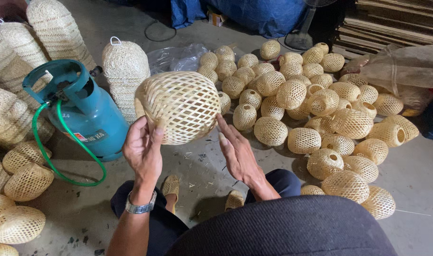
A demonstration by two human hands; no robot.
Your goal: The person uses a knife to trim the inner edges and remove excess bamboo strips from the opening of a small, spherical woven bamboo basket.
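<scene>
The left hand (143, 149) holds a round woven bamboo shade (178, 113) up in front of the person, above the concrete floor (202, 166); its thumb presses on the lower edge and the other fingers curl behind the weave, so they are pinching the shade's rim. The right hand (238, 154) is just beside the shade on its lower right, palm turned inward, fingers straight and close together, the tips at or very near the weave; whether they touch it cannot be told. The shade is hollow and open-latticed, and nothing shows inside it. To the left on the floor stands a teal gas cylinder (86, 111) with a collar around its valve, a green hose (60, 151) looping from the top down across the floor, and a small red-and-white label on its side. Behind it rise stacks of nested woven shades (126, 71), with more stacks along the left edge (17, 52). To the right lies a large heap of small woven globes (311, 99), each with a round opening, all apparently empty. A crumpled clear plastic bag (176, 57) lies behind the held shade, another large translucent sack (401, 71) sits at the far right, and a small cardboard box (217, 19) rests near a blue tarpaulin (254, 14) at the top.
</scene>
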